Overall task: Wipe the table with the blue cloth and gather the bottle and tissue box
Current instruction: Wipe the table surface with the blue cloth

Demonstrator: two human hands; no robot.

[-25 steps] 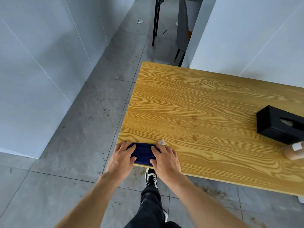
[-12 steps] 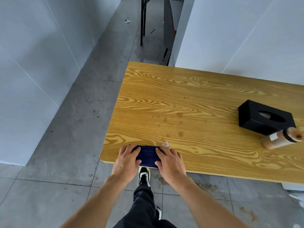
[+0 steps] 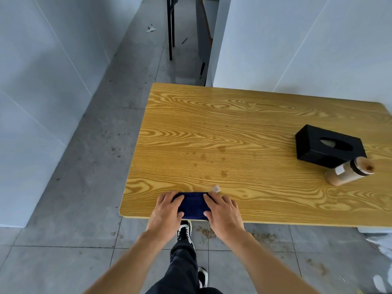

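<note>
Blue cloth [image 3: 193, 205], one, pinned by both flat open hands: left [image 3: 167, 211], right [image 3: 222, 212]; one bottle [image 3: 347, 172], one tissue box [image 3: 329, 148].

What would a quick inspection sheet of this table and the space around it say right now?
Surface: wooden table, a few dark spots near its middle.
Job's things: blue cloth folded at the near edge; black tissue box far right; bottle lying on its side right beside the box.
Clutter: small white scrap just past the cloth.
Hands: left hand and right hand both press flat on the cloth, fingers spread.
Cables: nothing seen.
Surroundings: grey tiled floor with dirt and crumbs, white panels on both sides, dark furniture legs beyond the table.
</note>
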